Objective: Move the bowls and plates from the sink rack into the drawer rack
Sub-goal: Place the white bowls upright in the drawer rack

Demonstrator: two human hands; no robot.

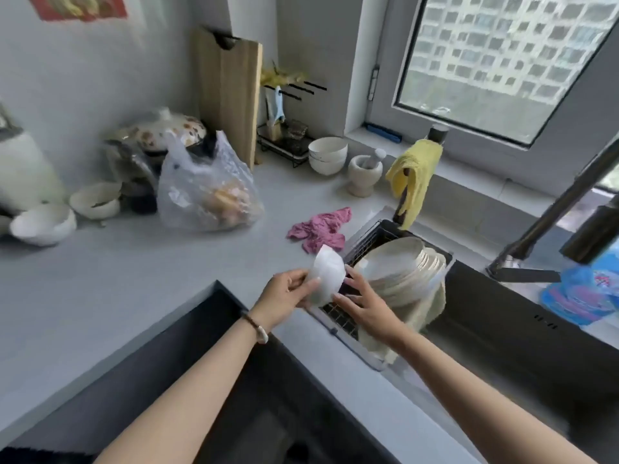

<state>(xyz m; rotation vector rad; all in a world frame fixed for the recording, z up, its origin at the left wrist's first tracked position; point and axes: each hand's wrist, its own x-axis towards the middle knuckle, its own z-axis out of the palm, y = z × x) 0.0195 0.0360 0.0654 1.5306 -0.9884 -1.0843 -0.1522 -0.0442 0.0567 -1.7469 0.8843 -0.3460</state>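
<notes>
Grey countertop (134, 279) is wrapping round the sink, and the sink rack (363, 244) is sitting at its left end under the window. The left hand (284, 296) is pinching a white bowl (326, 276) by its rim, thumb and curled fingers on either side. It is holding the bowl tilted on edge above the rack's near-left corner. The right hand (365, 306) is lying beside it with straight, spread fingers, touching the bowl's far side. Cream plates (402, 266) are leaning in a row just to the right of that hand. A dark opening (234, 380), probably the drawer, is lying down and to the left, so the left hand is nearer it
</notes>
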